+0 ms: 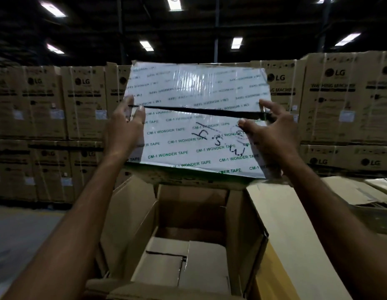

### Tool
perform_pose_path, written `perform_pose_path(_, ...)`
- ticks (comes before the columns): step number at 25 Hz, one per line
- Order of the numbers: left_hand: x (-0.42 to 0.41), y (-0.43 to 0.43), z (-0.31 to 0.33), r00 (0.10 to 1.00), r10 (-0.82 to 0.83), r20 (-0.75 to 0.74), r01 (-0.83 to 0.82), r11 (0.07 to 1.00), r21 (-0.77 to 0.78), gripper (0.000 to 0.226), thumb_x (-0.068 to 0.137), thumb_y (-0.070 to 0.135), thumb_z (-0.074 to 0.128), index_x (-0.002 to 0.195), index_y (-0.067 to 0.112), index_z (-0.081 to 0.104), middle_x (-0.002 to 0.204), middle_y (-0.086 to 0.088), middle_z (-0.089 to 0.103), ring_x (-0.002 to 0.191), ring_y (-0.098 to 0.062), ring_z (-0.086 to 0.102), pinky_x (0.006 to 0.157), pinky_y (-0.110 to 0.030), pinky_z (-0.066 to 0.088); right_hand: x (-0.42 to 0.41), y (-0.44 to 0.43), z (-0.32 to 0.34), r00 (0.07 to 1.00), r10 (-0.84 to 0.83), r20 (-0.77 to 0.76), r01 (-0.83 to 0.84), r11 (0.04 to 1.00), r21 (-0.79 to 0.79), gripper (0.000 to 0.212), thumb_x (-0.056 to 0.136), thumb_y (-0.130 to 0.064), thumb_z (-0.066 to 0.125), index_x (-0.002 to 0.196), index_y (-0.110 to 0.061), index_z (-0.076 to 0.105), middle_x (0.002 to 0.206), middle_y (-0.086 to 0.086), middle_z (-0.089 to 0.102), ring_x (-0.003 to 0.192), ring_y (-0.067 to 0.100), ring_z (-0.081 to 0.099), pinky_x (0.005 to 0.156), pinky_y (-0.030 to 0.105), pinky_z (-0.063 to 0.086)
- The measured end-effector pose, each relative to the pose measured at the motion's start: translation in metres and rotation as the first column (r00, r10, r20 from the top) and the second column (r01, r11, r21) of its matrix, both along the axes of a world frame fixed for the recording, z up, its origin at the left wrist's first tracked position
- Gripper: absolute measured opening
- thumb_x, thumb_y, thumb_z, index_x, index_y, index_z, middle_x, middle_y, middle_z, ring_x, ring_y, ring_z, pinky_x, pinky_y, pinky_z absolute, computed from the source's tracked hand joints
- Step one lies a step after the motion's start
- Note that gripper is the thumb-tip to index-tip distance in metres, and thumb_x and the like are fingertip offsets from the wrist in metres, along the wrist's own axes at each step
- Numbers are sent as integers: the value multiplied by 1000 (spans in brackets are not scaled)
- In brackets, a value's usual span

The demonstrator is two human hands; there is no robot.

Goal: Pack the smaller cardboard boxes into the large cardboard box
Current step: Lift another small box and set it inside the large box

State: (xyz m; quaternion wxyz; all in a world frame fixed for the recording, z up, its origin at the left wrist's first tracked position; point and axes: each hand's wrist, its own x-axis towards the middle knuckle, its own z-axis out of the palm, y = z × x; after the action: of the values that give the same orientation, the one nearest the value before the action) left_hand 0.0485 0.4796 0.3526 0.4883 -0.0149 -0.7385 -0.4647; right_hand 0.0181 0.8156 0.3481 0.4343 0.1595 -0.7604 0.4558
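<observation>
Plainly the risk sits in the hold: the left grip (125, 124) pinches the left edge of the taped box (196, 94), thumb on the face and fingers round the edge. The right grip (266, 131) pinches the right edge likewise, so the box hangs in the air above the large cardboard box (132, 215), touching nothing else. Its glossy white wrapping looks slick, so I judge it could slide through either pinch. A dark slit (201, 112) runs across the face between the thumbs; if that is an unsealed seam, squeezing could gape it. The taped box also looks about as wide as the opening below, so a skewed descent could snag the raised flaps or land hard on the small boxes (164, 267) at the bottom. Counted from the left: LG cartons (84, 100) stacked behind, too many and too blurred to count; two grips; one taped box; one large open box; at least two small boxes inside, perhaps a third behind, too dim to tell
</observation>
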Motion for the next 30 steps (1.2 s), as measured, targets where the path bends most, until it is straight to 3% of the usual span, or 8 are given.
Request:
perform_pose_path(3,-6,37,14,999,-18,-42,17,999,-28,59,95,29,56,153,34,44,125,18,58,83,-5,65,73,-24,58,4,35,4,998,-37,-47,34,998,-53,87,68,-68,79,145,-38,52,146,-3,60,120,9,60,95,45,58)
perform_pose_path(5,-15,69,22,998,-42,-37,38,995,-97,59,98,26,55,155,31,41,133,13,57,78,4,59,58,-7,46,6,67,5,995,-77,-58,71,992,-104,86,68,-66,81,145,-39,52,146,-3,60,124,13,61,96,44,58)
perform_pose_path(7,-27,105,25,997,-56,-52,44,977,-209,62,97,39,58,155,34,39,148,6,52,104,-4,63,77,-13,50,5,100,2,992,-111,-61,100,983,-157,85,68,-66,80,144,-39,53,144,-4,61,124,13,62,97,42,58)
perform_pose_path(10,-53,164,25,994,-103,-29,89,947,-307,71,89,59,58,154,38,39,155,0,48,134,-20,52,106,-43,48,-1,154,-16,980,-194,-38,181,958,-224,83,71,-64,79,144,-34,54,143,-4,62,123,13,62,101,36,54)
perform_pose_path(15,-93,274,10,990,-129,50,138,922,-361,73,84,63,58,152,39,41,155,-3,48,138,-24,49,109,-49,46,-23,256,-50,964,-262,50,266,932,-245,79,72,-62,80,143,-34,55,141,-4,63,123,14,62,100,42,55)
perform_pose_path(20,-140,373,-23,958,-142,248,222,917,-332,62,91,42,62,151,37,46,153,-5,49,130,-27,53,96,-35,42,-48,354,-81,924,-321,206,359,915,-185,74,73,-61,80,139,-36,57,138,-4,63,121,19,61,98,46,54)
perform_pose_path(27,-208,429,-98,704,-186,685,460,854,-241,70,79,53,66,147,49,46,150,-5,52,123,-31,57,103,-42,46,-77,417,-151,766,-397,505,489,870,-58,75,70,-54,86,135,-26,60,127,3,70,110,27,68,90,39,54)
perform_pose_path(30,-237,447,-151,617,70,784,482,754,-447,74,89,49,68,155,35,37,158,-7,39,136,-32,48,110,-48,39,-94,415,-185,623,-402,671,482,873,75,56,76,-45,84,125,-25,65,126,5,67,108,28,66,87,37,53)
